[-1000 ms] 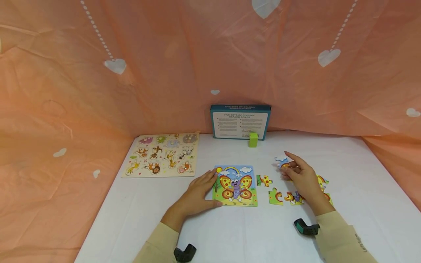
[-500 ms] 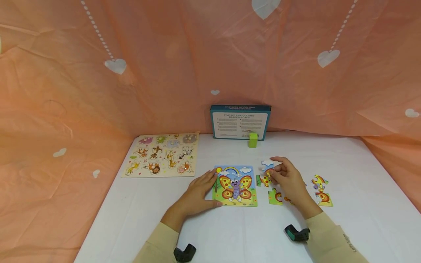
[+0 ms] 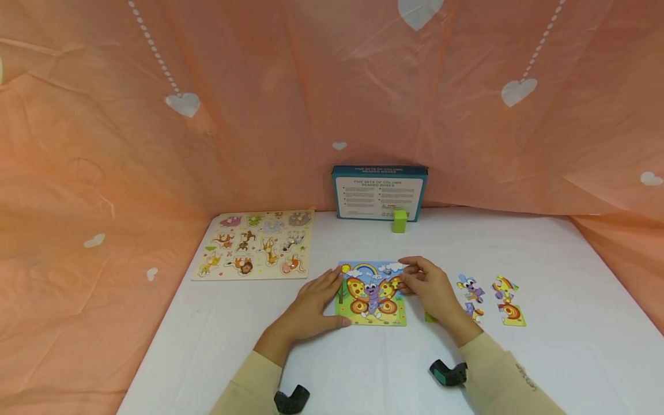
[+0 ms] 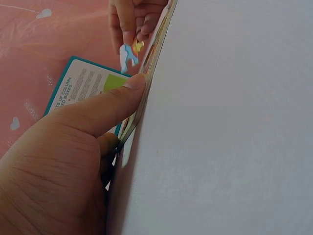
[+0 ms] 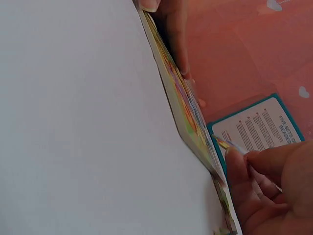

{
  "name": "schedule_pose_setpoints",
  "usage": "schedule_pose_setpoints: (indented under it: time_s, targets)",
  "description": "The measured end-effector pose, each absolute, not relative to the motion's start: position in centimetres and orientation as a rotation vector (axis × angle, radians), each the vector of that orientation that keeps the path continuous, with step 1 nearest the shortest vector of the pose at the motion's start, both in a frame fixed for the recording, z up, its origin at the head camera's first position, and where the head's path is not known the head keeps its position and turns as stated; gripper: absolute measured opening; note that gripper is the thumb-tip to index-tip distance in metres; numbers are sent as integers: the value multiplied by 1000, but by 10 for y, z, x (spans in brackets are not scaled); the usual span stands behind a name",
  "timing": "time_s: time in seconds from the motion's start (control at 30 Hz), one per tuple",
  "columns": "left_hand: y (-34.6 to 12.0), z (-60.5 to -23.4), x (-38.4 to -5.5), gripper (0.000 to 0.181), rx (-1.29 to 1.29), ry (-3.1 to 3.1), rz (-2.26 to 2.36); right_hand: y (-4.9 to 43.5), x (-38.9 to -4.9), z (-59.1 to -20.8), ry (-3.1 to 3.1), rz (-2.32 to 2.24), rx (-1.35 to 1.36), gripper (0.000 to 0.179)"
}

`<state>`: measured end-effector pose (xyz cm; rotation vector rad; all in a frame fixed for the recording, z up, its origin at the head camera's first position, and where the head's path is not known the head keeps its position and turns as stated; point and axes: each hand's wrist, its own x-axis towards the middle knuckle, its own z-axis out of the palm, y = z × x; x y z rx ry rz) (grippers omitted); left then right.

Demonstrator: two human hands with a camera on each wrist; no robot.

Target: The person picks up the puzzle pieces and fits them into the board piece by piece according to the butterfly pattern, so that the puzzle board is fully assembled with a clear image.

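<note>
My left hand (image 3: pixel 313 302) rests along the left edge of a square butterfly puzzle board (image 3: pixel 372 314), with fingers stretched out. In the left wrist view its thumb (image 4: pixel 110 105) presses on the board's edge. Between thumb and fingers my right hand (image 3: pixel 430 291) pinches a jigsaw piece (image 4: pixel 128 59) with blue sky, white cloud and some yellow. This piece is held over the board's upper right corner, tilted and raised off it. In the right wrist view only a thin edge of the piece shows at the fingertips.
Several loose jigsaw pieces (image 3: pixel 512 314) lie right of the board, some partly hidden by the right hand. An animal peg puzzle (image 3: pixel 254 253) lies back left. A teal-edged box (image 3: pixel 378 199) stands at the back behind a green block (image 3: pixel 399 221).
My right hand has carried the sky piece leftward from the loose pieces to the board's upper right corner. More loose pieces are uncovered at the right. The left hand has stayed put.
</note>
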<state>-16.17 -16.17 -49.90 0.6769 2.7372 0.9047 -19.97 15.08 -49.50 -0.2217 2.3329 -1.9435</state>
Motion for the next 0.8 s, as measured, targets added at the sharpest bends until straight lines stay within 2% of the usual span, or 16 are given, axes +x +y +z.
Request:
schedule_pose_setpoints:
  time_s: [0.3,0.63,0.8]
  targets:
    - [-162,-499,-162,101,671,2729,917,131,-203,-492,2394,-1873,-179,33]
    - [-161,-497,-162,101,697,2751,884,133,-200,-489,2689,-1681,-202,26]
    - [-162,-498,-162,101,697,2753,877,137,-199,-491,2640,-1745,-244,30]
